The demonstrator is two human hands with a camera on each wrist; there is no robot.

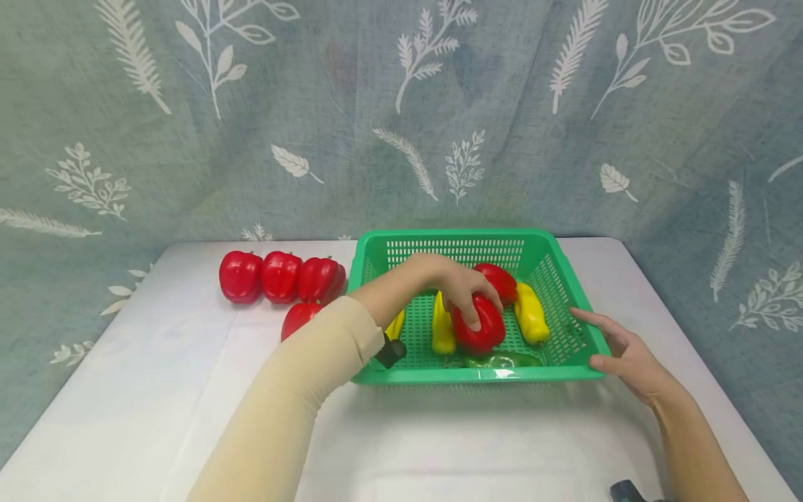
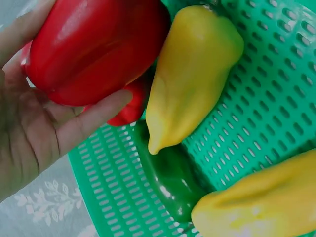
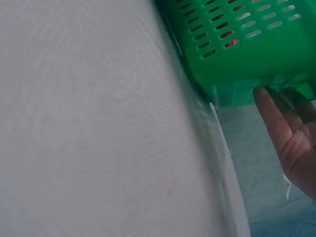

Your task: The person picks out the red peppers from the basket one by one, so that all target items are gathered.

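Observation:
My left hand [image 1: 467, 286] reaches over the front of a green plastic basket [image 1: 416, 376] and grips a red bell pepper [image 1: 484, 335] from above. The left wrist view shows the thumb and fingers around that red bell pepper [image 2: 98, 49]. Next to it in the basket are yellow peppers [image 1: 443, 331], another red bell pepper [image 1: 498, 281] and a green pepper [image 1: 505, 360]. At the basket's right side, my right hand [image 1: 630, 359] touches the rim with extended fingers and thumb; the right wrist view shows this hand [image 3: 296, 143] at the rim's edge.
Left of the basket, several red bell peppers [image 1: 240, 277] sit in a row on the white table [image 1: 144, 376]. One more red bell pepper [image 1: 299, 318] lies in front, partly behind my left sleeve. A patterned grey-green cloth [image 1: 351, 104] hangs behind the table.

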